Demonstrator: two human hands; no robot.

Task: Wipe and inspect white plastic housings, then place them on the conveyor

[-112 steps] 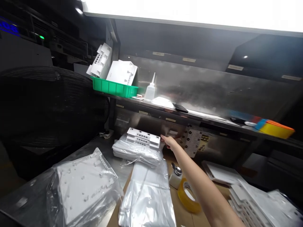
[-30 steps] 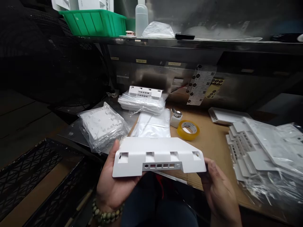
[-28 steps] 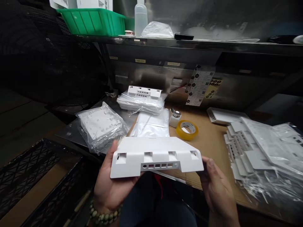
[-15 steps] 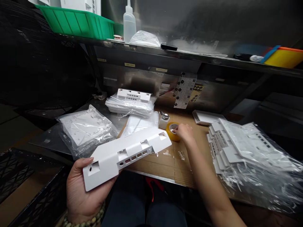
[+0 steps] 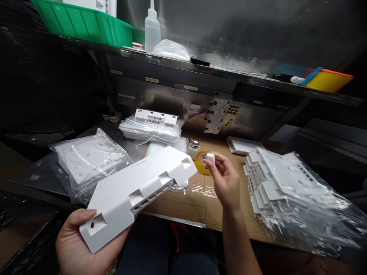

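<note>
My left hand (image 5: 88,236) is closed on one end of a white plastic housing (image 5: 134,183), thumb on top, fingers beneath. The housing is tilted, with a row of port cut-outs along its near side. My right hand (image 5: 225,177) pinches a small white piece (image 5: 210,157), perhaps a folded cloth; its exact kind is not clear. Just behind that hand lies a roll of yellow tape (image 5: 197,165) on the cardboard, partly hidden by the fingers. A small dispenser bottle with a metal lid (image 5: 193,148) stands beside the tape.
Bagged white housings (image 5: 88,160) lie at left, and a stack of them in plastic (image 5: 283,183) at right. Behind are clear bags with a housing on top (image 5: 156,117). Overhead, a shelf (image 5: 229,72) carries a green bin (image 5: 83,26) and a squeeze bottle (image 5: 152,32).
My right hand has lifted from the tape roll toward me, with a small white piece now visible in its fingers. The housing in my left hand has moved left and shows more of its top.
</note>
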